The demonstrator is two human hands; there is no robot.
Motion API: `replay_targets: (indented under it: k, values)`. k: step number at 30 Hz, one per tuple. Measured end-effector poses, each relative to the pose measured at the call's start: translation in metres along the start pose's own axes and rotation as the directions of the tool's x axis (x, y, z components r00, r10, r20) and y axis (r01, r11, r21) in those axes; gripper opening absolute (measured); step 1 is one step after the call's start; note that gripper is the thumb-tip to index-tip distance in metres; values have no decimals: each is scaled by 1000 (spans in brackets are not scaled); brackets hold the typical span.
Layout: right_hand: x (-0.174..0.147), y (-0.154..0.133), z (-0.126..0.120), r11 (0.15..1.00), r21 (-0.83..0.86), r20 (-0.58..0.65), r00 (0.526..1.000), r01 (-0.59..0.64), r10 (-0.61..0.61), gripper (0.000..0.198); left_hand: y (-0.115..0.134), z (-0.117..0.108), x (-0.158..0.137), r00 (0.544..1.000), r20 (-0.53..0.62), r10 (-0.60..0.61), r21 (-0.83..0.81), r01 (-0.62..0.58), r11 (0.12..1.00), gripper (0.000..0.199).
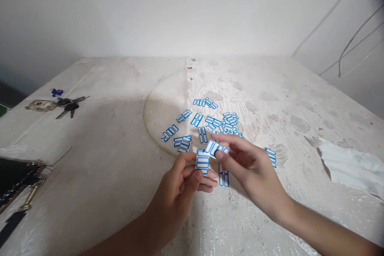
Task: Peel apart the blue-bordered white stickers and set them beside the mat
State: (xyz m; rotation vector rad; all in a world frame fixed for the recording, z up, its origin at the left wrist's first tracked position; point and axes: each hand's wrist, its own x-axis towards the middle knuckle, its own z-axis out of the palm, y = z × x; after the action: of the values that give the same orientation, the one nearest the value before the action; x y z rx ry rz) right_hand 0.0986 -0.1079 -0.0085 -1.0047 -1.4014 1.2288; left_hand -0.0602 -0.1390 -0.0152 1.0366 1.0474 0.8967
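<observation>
Between the thumb and fingers of my left hand [183,186] is a small white card with blue outlines [202,161], held upright. My right hand [250,166] pinches a second blue-outlined white card [212,148], tilted, its lower left edge meeting or overlapping the top of the first. Beyond both hands, several similar cards [197,120] lie scattered on the table, with an overlapping heap [230,122] to the right of centre. One card [224,178] lies just below my right hand's fingers, and another card [271,157] rests to the right of that hand.
A plastic-covered table [114,136] meets a white wall. At left lie a bunch of keys [70,104], a purple wrapper [57,93] and a black bag [18,176] with a metal clasp. A pale crumpled sheet [351,164] lies at right; wires [345,50] hang beyond.
</observation>
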Motion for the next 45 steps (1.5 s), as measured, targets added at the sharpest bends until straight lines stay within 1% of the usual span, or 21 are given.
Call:
replay_targets:
  k: [2, 3, 7, 10, 15, 17, 19, 21, 24, 27, 29, 34, 36, 38, 41, 45]
  values:
    - [3, 3, -2, 991, 107, -9, 996, -82, 83, 31, 1, 0, 1, 1000, -14, -4, -8, 4, 1000, 18]
    - [4, 5, -3, 982, 151, 4, 993, -114, 115, 32, 1, 0, 1, 1000, -22, -10, -7, 10, 1000, 16]
    - [8, 9, -4, 947, 262, 29, 982, -188, 187, 19, 2, 0, 3, 999, -36, -26, -2, 26, 1000, 14]
    - [8, 10, -2, 922, 293, 57, 967, -255, 250, 15, 1, 0, 4, 1000, -26, -17, 3, 17, 1000, 13]
    - [7, 10, 1, 935, 267, 89, 972, -233, 217, 9, -2, -1, 3, 1000, -15, -14, 13, 14, 1000, 14]
    - [6, 8, 2, 926, 285, 121, 967, -249, 224, 7, -4, -1, 3, 1000, 1, 2, 5, -2, 1000, 14]
    - [5, 6, 2, 916, 303, 163, 961, -262, 221, 10, -6, -2, 4, 1000, 8, 18, -9, -18, 1000, 14]
    - [4, 4, 2, 925, 287, 192, 961, -250, 200, 16, -7, -2, 5, 999, 9, 31, -24, -30, 999, 14]
    - [2, 0, 2, 959, 184, 195, 964, -217, 181, 22, -8, -2, 7, 999, 10, 38, -47, -38, 998, 14]
    - [0, -2, 3, 976, 79, 192, 964, -203, 185, 22, -8, -2, 7, 1000, 15, 25, -62, -24, 998, 14]
    - [-1, -1, 3, 982, 43, 194, 966, -183, 171, 21, -8, -3, 6, 1000, 18, 10, -69, -9, 998, 14]
    - [-4, 4, 4, 996, -21, 167, 982, -82, 84, 19, -8, -2, 4, 999, 35, -13, -80, 16, 997, 16]
    - [-4, 6, 4, 995, -12, 169, 980, -102, 103, 19, -8, -1, 3, 999, 43, -19, -78, 23, 997, 17]
    - [-2, 5, 4, 988, 29, 175, 974, -149, 142, 20, -8, 0, 3, 998, 57, -17, -63, 21, 998, 18]
    - [1, 3, 2, 973, 103, 172, 967, -206, 186, 22, -8, -1, 1, 997, 82, 7, -24, -5, 1000, 22]
    - [3, 0, 2, 957, 149, 168, 960, -249, 224, 20, -8, -2, -1, 995, 98, 23, 37, -27, 999, 24]
